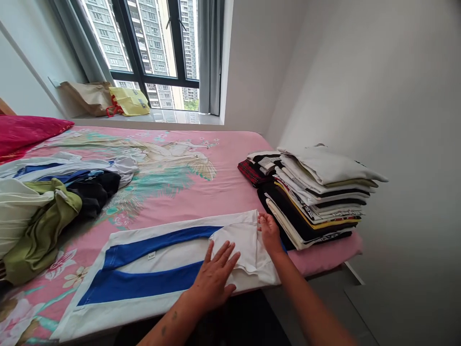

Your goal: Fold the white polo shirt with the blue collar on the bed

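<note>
Left hand (216, 278) on blue-white garment (158, 284), bags (130, 101) on windowsill (176, 117)

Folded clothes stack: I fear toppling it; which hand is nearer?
Right: the right hand is beside the folded clothes stack; the left hand is farther left, over the blue-and-white shirt.

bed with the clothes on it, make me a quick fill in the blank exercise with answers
The garment under the left hand is white and ____.
The bedsheet is mainly ____.
The folded stack is nearer the right hand than the ____ hand.
The bag beside the brown bag is ____.

Answers: blue; pink; left; yellow
</note>
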Action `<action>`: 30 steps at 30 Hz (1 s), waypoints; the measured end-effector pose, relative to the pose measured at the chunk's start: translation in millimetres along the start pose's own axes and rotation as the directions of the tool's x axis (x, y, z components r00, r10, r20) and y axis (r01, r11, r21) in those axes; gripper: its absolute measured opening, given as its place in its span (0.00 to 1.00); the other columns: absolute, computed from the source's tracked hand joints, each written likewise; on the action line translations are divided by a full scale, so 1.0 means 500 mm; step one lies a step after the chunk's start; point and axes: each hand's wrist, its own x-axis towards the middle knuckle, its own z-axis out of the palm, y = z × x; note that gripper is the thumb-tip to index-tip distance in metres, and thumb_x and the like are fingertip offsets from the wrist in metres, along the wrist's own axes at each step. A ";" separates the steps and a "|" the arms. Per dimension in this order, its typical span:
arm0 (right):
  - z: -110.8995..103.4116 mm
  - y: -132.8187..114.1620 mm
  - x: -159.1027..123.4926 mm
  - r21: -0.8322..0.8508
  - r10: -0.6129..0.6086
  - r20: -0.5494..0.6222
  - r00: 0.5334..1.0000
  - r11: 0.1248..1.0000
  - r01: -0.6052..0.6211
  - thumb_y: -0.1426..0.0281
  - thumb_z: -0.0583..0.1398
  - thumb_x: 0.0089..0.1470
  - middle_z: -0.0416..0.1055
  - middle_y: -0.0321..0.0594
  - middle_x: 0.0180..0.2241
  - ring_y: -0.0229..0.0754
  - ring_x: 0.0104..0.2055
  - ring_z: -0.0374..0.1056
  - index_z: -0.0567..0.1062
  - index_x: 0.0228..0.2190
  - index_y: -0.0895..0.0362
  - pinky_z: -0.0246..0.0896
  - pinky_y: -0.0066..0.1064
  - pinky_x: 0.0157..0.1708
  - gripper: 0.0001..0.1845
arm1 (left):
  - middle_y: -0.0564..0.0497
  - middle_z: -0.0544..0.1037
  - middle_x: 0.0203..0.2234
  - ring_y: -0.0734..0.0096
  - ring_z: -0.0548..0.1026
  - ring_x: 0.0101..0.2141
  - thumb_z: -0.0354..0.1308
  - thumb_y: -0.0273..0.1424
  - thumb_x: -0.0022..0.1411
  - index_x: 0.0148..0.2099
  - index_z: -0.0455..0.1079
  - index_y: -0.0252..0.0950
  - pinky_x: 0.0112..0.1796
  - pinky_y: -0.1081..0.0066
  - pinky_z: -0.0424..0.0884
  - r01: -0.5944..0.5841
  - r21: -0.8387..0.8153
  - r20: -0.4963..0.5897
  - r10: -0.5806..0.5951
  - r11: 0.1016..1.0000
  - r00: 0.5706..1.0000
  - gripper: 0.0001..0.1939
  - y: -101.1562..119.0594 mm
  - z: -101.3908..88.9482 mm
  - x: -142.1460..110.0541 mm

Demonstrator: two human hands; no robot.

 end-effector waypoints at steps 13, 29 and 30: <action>-0.134 -0.001 -0.149 -0.229 -0.254 0.463 0.849 0.891 0.392 0.65 0.49 0.59 0.71 0.43 0.45 0.42 0.51 0.64 0.73 0.41 0.55 0.56 0.36 0.54 0.15 | 0.49 0.77 0.29 0.65 0.74 0.33 0.50 0.44 0.60 0.38 0.73 0.36 0.35 0.67 0.70 0.298 -0.901 0.036 -0.631 0.315 0.775 0.18 0.031 0.066 0.139; -0.006 0.001 0.066 -0.665 -0.036 0.671 0.740 0.413 0.623 0.63 0.48 0.58 0.49 0.43 0.63 0.53 0.66 0.35 0.56 0.60 0.51 0.14 0.55 0.59 0.28 | 0.47 0.73 0.50 0.61 0.68 0.53 0.51 0.40 0.62 0.51 0.71 0.40 0.54 0.58 0.64 0.187 -0.849 -0.182 -0.606 0.495 0.775 0.18 0.041 0.105 0.086; -0.013 0.009 0.074 -0.701 -0.005 0.643 0.766 0.399 0.592 0.64 0.49 0.58 0.49 0.43 0.63 0.54 0.66 0.35 0.57 0.59 0.52 0.13 0.57 0.59 0.28 | 0.47 0.73 0.51 0.61 0.68 0.53 0.51 0.38 0.62 0.51 0.71 0.41 0.54 0.57 0.62 0.171 -0.790 -0.229 -0.542 0.589 0.809 0.17 0.039 0.115 0.082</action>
